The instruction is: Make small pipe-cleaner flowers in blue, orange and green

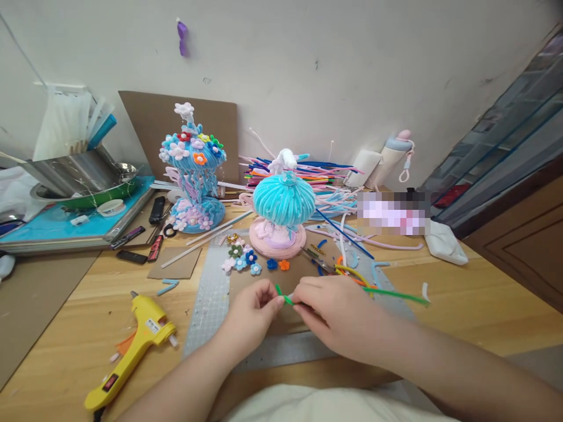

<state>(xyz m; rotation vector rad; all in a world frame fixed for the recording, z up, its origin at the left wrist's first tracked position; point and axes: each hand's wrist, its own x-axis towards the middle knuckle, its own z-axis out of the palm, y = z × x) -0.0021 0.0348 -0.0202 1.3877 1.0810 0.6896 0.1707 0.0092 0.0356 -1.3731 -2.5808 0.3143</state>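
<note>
The left hand (257, 309) pinches a green stem (288, 300) between thumb and forefinger; the right hand (338, 305) grips it too, fingers curled, their tips just beside the left's. The stem is on the person's side of the dome (285, 200), about in line with it. Its visible bit lies between the fingertips, roughly equally near both hands, bent, with one short end slanting up and leftward. Beyond the right hand a green length (396, 295) runs rightward, its long axis nearly crosswise; the hand hides whether both are one piece.

Near the dome's front left lie small flowers (250, 257); at its front right, scissors (324, 265). Left of the dome stands a flowered model (192, 155); nearer the person on that side, a glue gun (147, 328). Behind the dome, loose stems (323, 172) are heaped.
</note>
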